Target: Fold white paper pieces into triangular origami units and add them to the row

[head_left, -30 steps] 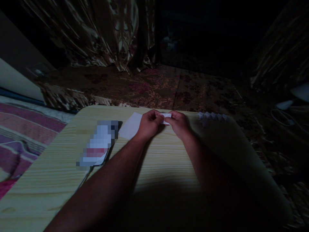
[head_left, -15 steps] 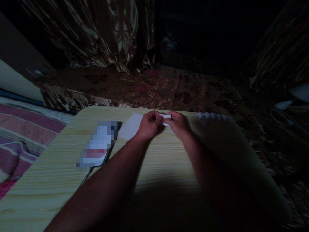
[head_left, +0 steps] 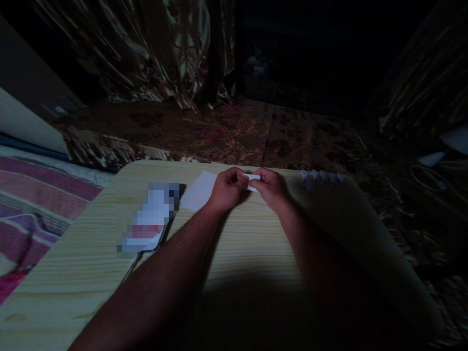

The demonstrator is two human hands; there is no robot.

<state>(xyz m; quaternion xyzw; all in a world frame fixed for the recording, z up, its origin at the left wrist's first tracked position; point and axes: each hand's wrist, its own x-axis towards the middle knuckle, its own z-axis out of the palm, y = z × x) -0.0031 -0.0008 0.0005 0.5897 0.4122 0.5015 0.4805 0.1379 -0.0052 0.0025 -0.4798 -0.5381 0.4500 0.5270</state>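
Note:
Between my two hands is a small folded piece of white paper point(head_left: 253, 182), near the far edge of the wooden table point(head_left: 256, 239). My left hand point(head_left: 230, 189) pinches its left end with thumb and fingers. On the other end, my right hand point(head_left: 269, 187) is closed with its thumb on top. A stack or sheet of white paper point(head_left: 199, 190) lies just left of my left hand, partly covered by it. Several small pointed folded paper pieces point(head_left: 321, 176) stand in a row at the far right of the table.
A pixelated phone-like device point(head_left: 151, 217) with a cable point(head_left: 129, 270) lies on the table's left side. Striped bedding point(head_left: 29, 195) borders the table on the left. Beyond the far edge is a ledge with patterned cloth point(head_left: 219, 131), below curtains point(head_left: 175, 53). A white cable point(head_left: 427, 178) lies at right.
Almost nothing differs. Both hands keep hold of the small paper, and the whole view has shifted very slightly.

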